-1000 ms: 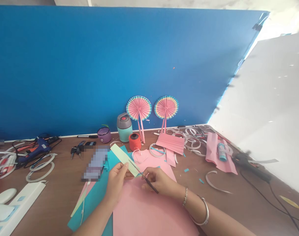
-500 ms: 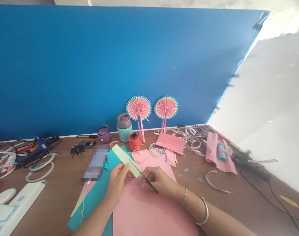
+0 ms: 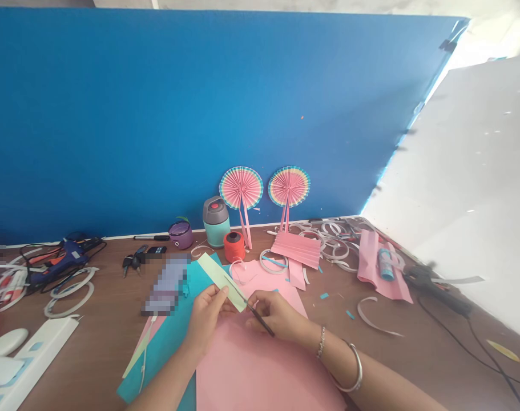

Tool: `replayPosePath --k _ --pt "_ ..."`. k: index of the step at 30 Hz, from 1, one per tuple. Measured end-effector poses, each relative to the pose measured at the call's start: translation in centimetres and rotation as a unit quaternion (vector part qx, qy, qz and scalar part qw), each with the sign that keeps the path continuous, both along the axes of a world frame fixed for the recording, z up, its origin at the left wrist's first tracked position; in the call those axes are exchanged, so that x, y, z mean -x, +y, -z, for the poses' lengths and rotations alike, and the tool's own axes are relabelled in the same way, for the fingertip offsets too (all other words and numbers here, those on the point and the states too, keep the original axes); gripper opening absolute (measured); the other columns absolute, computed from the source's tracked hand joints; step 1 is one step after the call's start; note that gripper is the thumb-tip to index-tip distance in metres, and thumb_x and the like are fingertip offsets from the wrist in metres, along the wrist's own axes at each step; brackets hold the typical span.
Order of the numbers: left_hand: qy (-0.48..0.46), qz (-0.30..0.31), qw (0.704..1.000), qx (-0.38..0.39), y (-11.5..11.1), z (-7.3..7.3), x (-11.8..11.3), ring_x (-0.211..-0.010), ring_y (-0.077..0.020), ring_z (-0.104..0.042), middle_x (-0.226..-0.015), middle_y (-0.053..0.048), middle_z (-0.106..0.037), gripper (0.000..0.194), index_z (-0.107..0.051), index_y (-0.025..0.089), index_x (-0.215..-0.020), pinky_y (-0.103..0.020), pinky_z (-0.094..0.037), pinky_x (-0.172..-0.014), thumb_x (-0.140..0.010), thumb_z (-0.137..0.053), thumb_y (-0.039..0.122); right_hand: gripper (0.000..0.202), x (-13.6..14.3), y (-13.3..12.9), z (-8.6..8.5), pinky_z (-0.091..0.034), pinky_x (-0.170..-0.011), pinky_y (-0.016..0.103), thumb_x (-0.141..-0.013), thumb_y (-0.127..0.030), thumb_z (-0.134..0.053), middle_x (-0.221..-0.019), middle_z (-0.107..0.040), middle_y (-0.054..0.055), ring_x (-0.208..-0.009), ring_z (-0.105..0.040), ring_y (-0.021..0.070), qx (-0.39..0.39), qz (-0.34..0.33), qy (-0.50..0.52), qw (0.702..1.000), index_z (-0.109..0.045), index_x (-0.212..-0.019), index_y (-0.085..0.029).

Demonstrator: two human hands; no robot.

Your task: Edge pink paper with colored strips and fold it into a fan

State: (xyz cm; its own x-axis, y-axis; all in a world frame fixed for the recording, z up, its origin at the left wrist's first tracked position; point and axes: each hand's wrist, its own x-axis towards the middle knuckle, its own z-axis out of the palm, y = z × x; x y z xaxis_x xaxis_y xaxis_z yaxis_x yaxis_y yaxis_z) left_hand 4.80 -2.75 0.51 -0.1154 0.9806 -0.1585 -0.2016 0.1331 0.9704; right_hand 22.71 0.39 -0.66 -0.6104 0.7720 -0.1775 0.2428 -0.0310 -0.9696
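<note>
A light green paper strip (image 3: 213, 270) is pinched in my left hand (image 3: 206, 314), with the thumb on top near its lower right part. My right hand (image 3: 270, 313) is closed around dark-handled scissors (image 3: 262, 321), whose blades lie along the strip and point to its upper left end. Both hands are over a large pink sheet (image 3: 260, 365), which overlaps a turquoise sheet (image 3: 174, 342) on the left.
Two round pleated fans (image 3: 241, 188) lean on the blue wall. A turquoise flask (image 3: 217, 224), red thread spool (image 3: 234, 246) and pleated pink paper (image 3: 296, 249) stand behind the hands. A power strip (image 3: 41, 359) lies left, a glue gun (image 3: 435, 288) right.
The green strip has shifted slightly right and down against the scissor blades, and the left fingers have moved slightly with it. The right hand is almost unmoved.
</note>
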Motion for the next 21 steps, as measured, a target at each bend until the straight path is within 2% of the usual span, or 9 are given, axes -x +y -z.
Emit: replayPosePath --k 5,10,21 --pt "-0.019 -0.015 1.000 0.003 0.10 0.36 0.29 -0.055 -0.0160 -0.062 -0.056 0.001 -0.063 0.029 -0.057 0.017 -0.067 -0.026 -0.049 -0.055 -0.074 -0.065 0.045 0.024 0.01 -0.11 -0.08 -0.029 -0.041 0.018 -0.065 -0.025 -0.070 -0.045 -0.047 -0.010 -0.041 -0.040 0.0065 0.005 0.000 -0.009 1.000 -0.053 -0.080 -0.018" --pt "-0.011 -0.035 0.999 -0.001 0.12 0.24 0.43 -0.058 -0.0165 -0.064 -0.062 0.000 -0.066 0.031 -0.056 0.018 -0.068 -0.026 -0.050 -0.056 -0.075 -0.063 0.047 0.023 0.12 -0.19 -0.22 -0.029 -0.040 0.017 -0.063 -0.022 -0.070 -0.044 -0.047 -0.010 -0.040 -0.040 0.0063 0.014 -0.003 -0.011 1.000 -0.054 -0.079 -0.018" --pt "0.022 -0.020 1.000 0.005 0.19 0.45 0.32 -0.059 -0.0170 -0.065 -0.063 0.000 -0.067 0.031 -0.058 0.017 -0.071 -0.025 -0.049 -0.055 -0.075 -0.063 0.047 0.019 0.11 -0.38 -0.74 -0.026 -0.039 0.017 -0.065 -0.019 -0.066 -0.046 -0.047 -0.010 -0.040 -0.037 0.0054 0.011 -0.005 -0.005 1.000 -0.051 -0.076 -0.018"
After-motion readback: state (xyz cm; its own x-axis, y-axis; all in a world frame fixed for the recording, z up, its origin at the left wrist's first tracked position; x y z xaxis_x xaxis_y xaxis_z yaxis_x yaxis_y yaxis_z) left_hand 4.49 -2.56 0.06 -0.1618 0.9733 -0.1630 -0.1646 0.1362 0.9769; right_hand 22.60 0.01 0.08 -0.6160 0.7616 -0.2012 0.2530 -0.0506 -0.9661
